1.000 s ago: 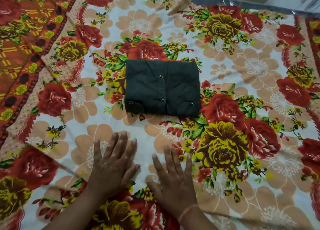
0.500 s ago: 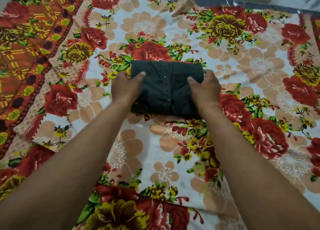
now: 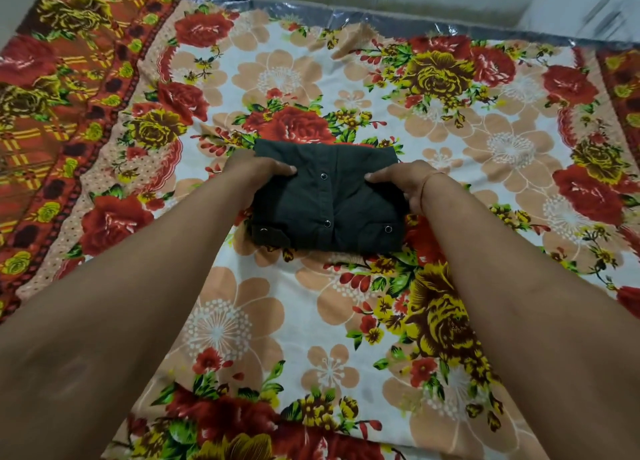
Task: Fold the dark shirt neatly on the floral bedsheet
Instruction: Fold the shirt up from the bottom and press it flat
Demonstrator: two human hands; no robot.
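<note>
Since the earlier frame both hands have left the bedsheet (image 3: 242,321) near the person and reached out to the shirt (image 3: 325,200), which now sits pinched between them and bunches a little in the middle. The left hand (image 3: 258,174) grips the shirt's left edge, thumb lying on top and fingers tucked under the side. The right hand (image 3: 401,186) grasps the right edge the same way, a thin band at its wrist. The shirt is already a compact rectangle, snaps along the placket facing up, lying between the two hands on the sheet's white centre.

The folding itself looks finished; the step in hand seems to be taking hold of the bundle to square it or lift it. The next move calls for even pressure from both sides, so the layers stay stacked and the near cuff does not slip out.
</note>
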